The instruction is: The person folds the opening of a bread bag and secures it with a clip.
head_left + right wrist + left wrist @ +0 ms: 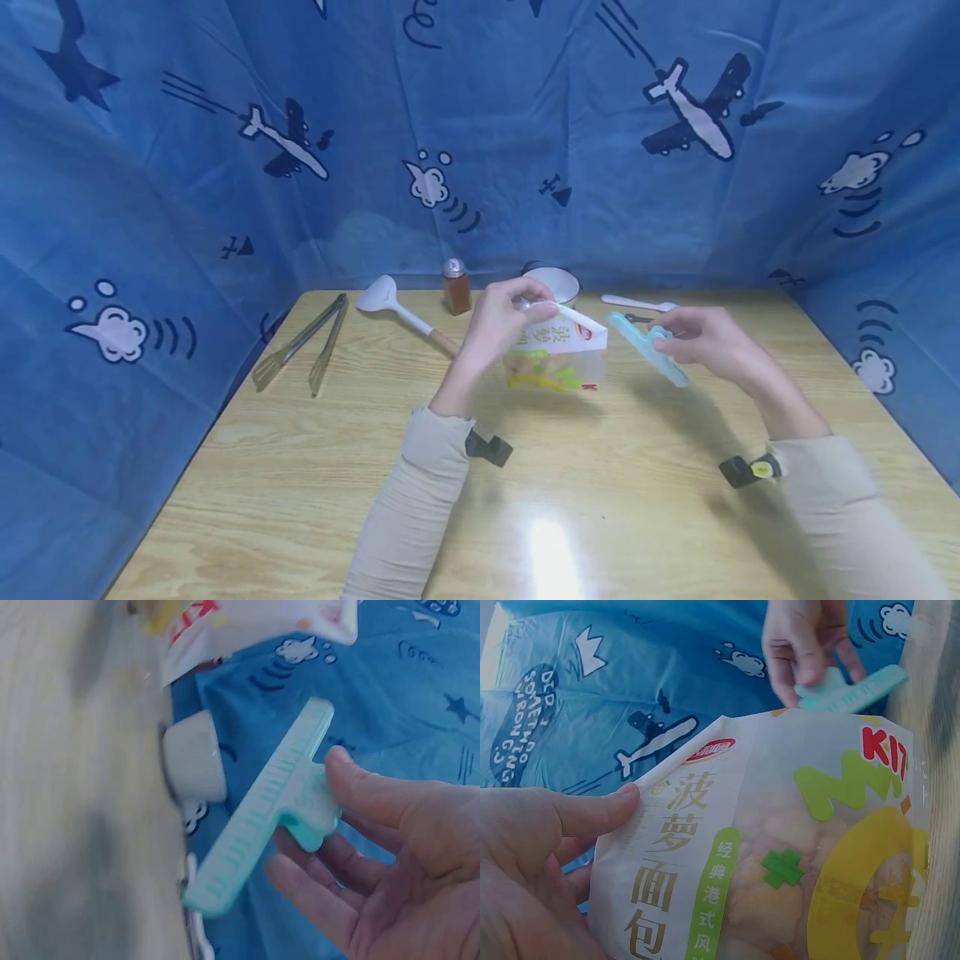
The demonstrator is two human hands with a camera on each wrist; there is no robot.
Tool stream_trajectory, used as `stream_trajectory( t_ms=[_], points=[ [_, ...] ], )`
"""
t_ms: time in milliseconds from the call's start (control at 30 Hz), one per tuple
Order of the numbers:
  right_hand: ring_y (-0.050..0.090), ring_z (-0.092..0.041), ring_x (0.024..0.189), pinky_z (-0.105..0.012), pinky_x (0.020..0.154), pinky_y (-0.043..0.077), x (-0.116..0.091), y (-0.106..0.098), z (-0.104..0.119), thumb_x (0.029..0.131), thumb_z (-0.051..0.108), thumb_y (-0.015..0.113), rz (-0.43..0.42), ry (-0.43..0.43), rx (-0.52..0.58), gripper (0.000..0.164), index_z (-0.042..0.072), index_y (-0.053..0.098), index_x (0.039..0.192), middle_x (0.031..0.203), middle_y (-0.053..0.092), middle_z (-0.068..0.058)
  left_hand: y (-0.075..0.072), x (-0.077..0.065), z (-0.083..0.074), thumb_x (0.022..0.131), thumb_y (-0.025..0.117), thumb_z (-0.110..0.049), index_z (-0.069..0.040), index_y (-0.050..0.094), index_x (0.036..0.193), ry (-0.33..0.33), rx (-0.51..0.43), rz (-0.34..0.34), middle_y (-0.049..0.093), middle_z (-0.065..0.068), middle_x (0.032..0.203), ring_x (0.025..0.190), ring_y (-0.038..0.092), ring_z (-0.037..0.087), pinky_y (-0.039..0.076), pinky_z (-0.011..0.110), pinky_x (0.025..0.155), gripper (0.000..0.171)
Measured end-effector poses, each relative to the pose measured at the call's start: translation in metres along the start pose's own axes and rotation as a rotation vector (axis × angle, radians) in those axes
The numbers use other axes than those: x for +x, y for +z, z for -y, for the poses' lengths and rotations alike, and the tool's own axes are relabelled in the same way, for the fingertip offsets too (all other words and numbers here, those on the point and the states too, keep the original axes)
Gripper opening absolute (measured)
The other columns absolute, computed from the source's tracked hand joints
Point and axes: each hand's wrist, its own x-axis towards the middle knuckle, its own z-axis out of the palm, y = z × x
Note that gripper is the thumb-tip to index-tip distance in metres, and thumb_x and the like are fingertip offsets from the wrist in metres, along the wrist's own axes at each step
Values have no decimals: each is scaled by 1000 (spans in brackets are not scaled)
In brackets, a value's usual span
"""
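Observation:
My left hand (504, 321) pinches the folded top edge of a bread bag (558, 354), raised over the table. White paper with gold characters covers one side of the bag (772, 847), and pale bread pieces show through its clear part. In my right hand (708, 337) is a mint-green bag clip (648, 348), pinched by its handle between thumb and fingers. The long ridged bar of the clip (259, 817) points away from the palm. In the head view the clip is just right of the bag, a small gap apart.
Behind the bag stands a white bowl (558, 285), with a shaker of reddish-brown spice (456, 287) left of it. A white spatula (405, 312) and metal tongs (303, 346) lie to the left. At the back right lies a white utensil (637, 302). Blue curtains (480, 150) enclose the table.

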Motion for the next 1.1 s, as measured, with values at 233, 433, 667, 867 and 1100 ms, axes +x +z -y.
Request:
stream_trajectory(
  t_ms=[233, 433, 667, 867, 1100],
  points=[
    [73, -7, 98, -36, 91, 63, 5, 2, 23, 101, 29, 73, -58, 12, 120, 48, 8, 62, 142, 133, 67, -20, 1, 0, 1, 92, 82, -19, -12, 78, 103, -6, 2, 2, 80, 5, 110, 107, 70, 22, 51, 39, 98, 14],
    [69, -19, 118, -31, 95, 60, 8, 3, 28, 100, 26, 73, -71, 19, 138, 50, 8, 60, 145, 139, 65, -18, 3, -1, 1, 92, 81, -19, -12, 78, 103, -10, 9, 7, 80, 5, 111, 110, 70, 22, 51, 42, 102, 14],
    [69, -17, 120, -25, 94, 56, 8, -1, 27, 99, 25, 74, -63, 2, 170, 57, 10, 55, 151, 141, 65, -15, 2, -1, -2, 91, 82, -16, -11, 79, 102, 14, 14, -8, 81, 6, 108, 107, 70, 22, 51, 37, 97, 12],
    [70, -2, 97, -25, 87, 61, 8, -4, 29, 98, 20, 77, -49, -43, 258, 53, 2, 59, 144, 111, 69, 5, -1, -1, -5, 92, 82, -17, -11, 79, 101, 10, 25, -13, 81, 5, 109, 108, 69, 22, 50, 38, 99, 11],
    [67, -2, 103, -44, 109, 46, 6, -5, 33, 98, 30, 77, -60, -22, 162, 51, 8, 63, 142, 109, 68, 7, 0, -2, -7, 93, 81, -18, -11, 79, 103, -3, 34, -2, 80, 6, 111, 110, 70, 23, 52, 42, 102, 13]
  ],
)
